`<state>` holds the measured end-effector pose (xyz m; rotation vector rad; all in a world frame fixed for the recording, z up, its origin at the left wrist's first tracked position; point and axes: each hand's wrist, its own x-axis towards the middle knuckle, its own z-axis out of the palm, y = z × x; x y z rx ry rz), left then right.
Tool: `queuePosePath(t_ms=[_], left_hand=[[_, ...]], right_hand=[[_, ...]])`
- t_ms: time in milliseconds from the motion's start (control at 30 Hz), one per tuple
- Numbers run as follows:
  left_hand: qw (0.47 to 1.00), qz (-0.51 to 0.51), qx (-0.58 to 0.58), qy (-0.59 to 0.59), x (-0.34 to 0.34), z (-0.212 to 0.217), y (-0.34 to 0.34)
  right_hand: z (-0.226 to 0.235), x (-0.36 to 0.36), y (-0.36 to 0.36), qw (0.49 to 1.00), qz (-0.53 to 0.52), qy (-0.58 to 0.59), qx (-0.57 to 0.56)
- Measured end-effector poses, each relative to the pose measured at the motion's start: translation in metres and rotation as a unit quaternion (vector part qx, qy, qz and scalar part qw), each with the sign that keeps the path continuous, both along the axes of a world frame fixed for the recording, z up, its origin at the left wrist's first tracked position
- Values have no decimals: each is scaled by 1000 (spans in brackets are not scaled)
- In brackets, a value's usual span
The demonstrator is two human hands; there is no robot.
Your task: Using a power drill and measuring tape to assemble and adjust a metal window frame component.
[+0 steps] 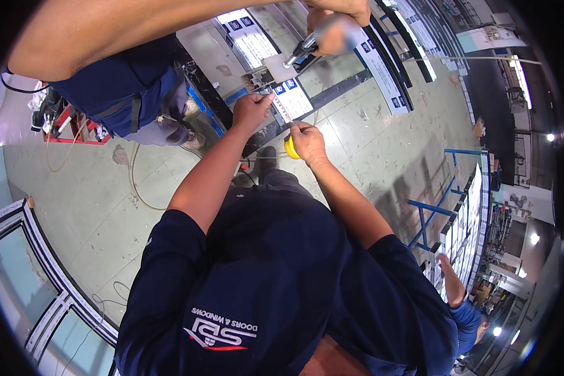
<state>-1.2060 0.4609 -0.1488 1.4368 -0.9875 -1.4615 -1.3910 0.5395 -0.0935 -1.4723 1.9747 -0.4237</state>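
My right hand (308,143) is closed round a yellow tape measure (290,148). Its pulled-out blade (282,110) runs away from me along a window-frame profile with white protective film (296,100). My left hand (252,114) pinches at the blade's far end, beside the profile's open cut end (257,79). Just beyond, a co-worker's hand (338,31) grips a power tool (302,50), its tip over a pale square block (281,67) by the profile. That co-worker's forearm (125,31) crosses the top of the view.
A dark bar (338,89) of the work stand runs under the profile. More film-covered profiles (382,72) lie at the far right. A hose (133,178) loops over the floor at left, near a red cart (75,128). Blue stands (429,216) and another person (464,319) are at right.
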Motion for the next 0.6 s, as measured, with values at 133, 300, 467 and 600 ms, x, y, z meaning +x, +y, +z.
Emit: queuePosePath(t_ms=[133, 300, 467, 600], left_hand=[[1000, -6, 1, -1, 2, -3, -4], [1000, -3, 11, 5, 2, -2, -3], [1000, -14, 23, 4, 2, -5, -4], [1000, -20, 20, 5, -9, -9, -4]], right_hand=[[-9, 2, 0, 1000, -17, -18, -13], [-15, 8, 5, 998, -49, -36, -17], [-16, 7, 6, 997, -46, -47, -39], [-16, 3, 13, 996, -61, -41, -48]])
